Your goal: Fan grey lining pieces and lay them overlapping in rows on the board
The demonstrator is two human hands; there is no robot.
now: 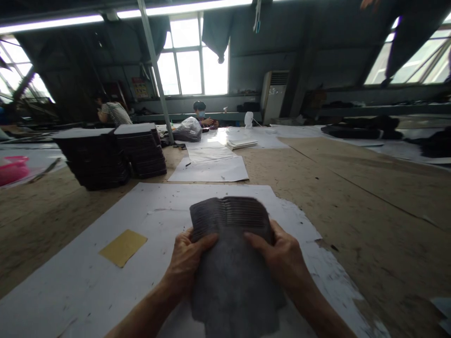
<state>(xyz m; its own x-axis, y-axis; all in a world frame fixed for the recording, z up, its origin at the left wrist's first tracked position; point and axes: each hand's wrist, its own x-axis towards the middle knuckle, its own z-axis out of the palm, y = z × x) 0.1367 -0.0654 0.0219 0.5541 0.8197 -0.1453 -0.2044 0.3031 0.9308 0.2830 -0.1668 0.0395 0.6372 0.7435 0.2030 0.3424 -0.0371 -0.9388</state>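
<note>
A stack of dark grey cut fabric pieces [236,277] is held up in front of me, its layered edges fanned out along the top. My left hand [188,256] grips the left side, thumb pressed on the near face and fingers hidden behind. On the right side, my right hand [282,249] clasps the stack the same way, its thumb lying across the face. Below the stack, a large white paper sheet [169,220] covers the table, and a small yellow-tan paper piece [123,248] lies on it to the left.
Two tall dark fabric stacks [95,157] stand at the left on the brown table surface [366,202]. Farther off are white sheets [218,169], a grey-white bag [190,129], a metal pole [155,65] and a pink basin [14,170]. Two people sit across the room.
</note>
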